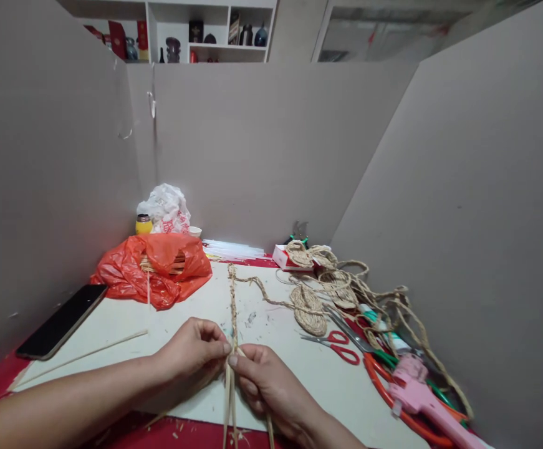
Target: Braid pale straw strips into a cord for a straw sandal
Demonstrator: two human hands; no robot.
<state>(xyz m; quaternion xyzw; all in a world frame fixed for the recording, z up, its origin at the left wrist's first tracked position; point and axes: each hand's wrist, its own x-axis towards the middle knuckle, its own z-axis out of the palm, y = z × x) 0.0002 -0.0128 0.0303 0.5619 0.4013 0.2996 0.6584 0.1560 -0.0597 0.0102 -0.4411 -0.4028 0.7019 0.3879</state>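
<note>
A narrow straw braid (233,305) runs away from me down the middle of the white board (182,399). At its near end, loose pale straw strands (230,405) hang toward the table's front edge. My left hand (201,343) pinches the strands from the left, thumb and forefinger pressed together. From the right, my right hand (264,377) grips them too, its thumb on top and fingers curled under. The two thumbs almost meet at the end of the braided part. A thinner braided cord (264,290) leads off rightward to a coiled straw disc (307,310).
Red-handled scissors (339,346), a pink glue gun (416,393) and tangled braided cord (346,287) lie on the right. On the left are a phone (63,321), a loose straw (84,358) and a red plastic bag (159,265) holding straw. Grey partitions (271,149) enclose the table.
</note>
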